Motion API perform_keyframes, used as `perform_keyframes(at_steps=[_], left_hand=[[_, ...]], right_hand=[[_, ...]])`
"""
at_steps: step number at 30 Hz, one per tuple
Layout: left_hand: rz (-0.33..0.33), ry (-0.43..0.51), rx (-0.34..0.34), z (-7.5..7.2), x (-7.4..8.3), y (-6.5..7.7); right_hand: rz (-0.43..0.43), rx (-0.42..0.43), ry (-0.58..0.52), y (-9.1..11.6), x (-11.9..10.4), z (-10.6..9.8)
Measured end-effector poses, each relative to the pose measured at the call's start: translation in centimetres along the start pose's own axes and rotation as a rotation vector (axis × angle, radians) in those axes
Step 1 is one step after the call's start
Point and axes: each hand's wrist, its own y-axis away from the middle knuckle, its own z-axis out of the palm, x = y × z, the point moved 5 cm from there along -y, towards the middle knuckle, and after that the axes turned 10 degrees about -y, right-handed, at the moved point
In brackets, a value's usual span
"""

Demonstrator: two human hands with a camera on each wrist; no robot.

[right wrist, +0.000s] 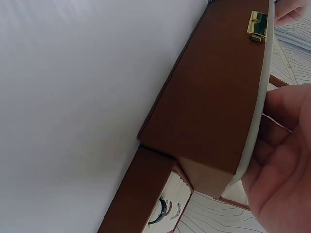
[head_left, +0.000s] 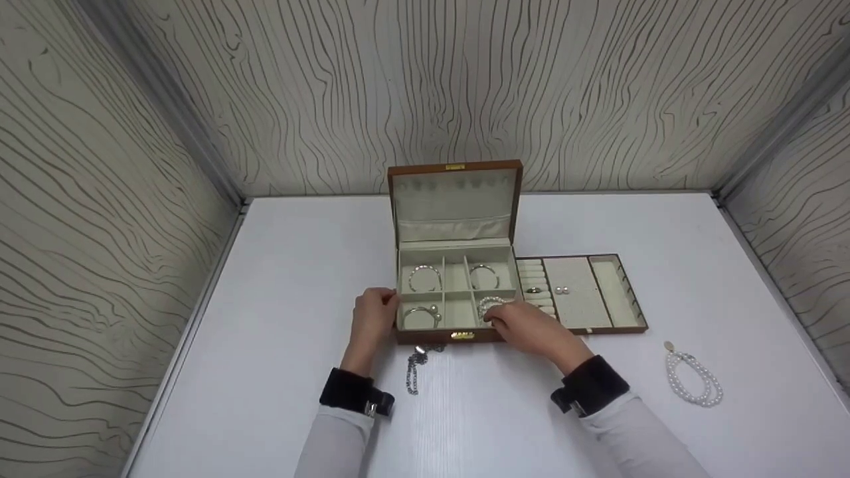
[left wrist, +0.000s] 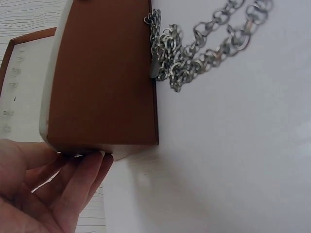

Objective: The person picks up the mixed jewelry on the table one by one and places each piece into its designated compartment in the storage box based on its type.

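A brown jewelry box (head_left: 429, 336) stands with its cream-lined lid (head_left: 455, 199) raised. My left hand (head_left: 376, 320) rests its fingertips against the box's left side, near the front corner. My right hand (head_left: 534, 328) reaches over the front wall into the front right compartment, its fingertips at a white pearl bracelet (head_left: 490, 305). In the right wrist view, the box wall hides those fingertips, so I cannot tell whether they pinch the pearls. Other compartments hold a silver bracelet (head_left: 425, 268) at back left, another bracelet (head_left: 485, 267) at back right, and a bangle with ball ends (head_left: 421, 312) at front left.
Out from the box's right side extends a drawer (head_left: 631, 292) with a ring (head_left: 533, 290) in its rolls and pearl earrings (head_left: 562, 290). A silver chain (head_left: 413, 372) lies against the box front. Farther right, a pearl strand (head_left: 694, 378) lies on the white table (head_left: 299, 252).
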Motion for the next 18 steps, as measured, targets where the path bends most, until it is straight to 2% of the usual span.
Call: perform_keyframes(at_steps=[6,12,18], left_hand=[[0.002,0.004,-0.005,0.0,-0.1,0.0],[0.004,0.004,0.002,0.0,-0.1,0.0],[0.029,-0.001,0.007,-0.1,0.1,0.1]], right_hand=[[0.084,-0.058,0.032,0.0,0.0,0.8],[0.069,-0.058,0.062,0.1,-0.1,1.3],[0.073,-0.003,-0.039,1.0,-0.4,0.5]])
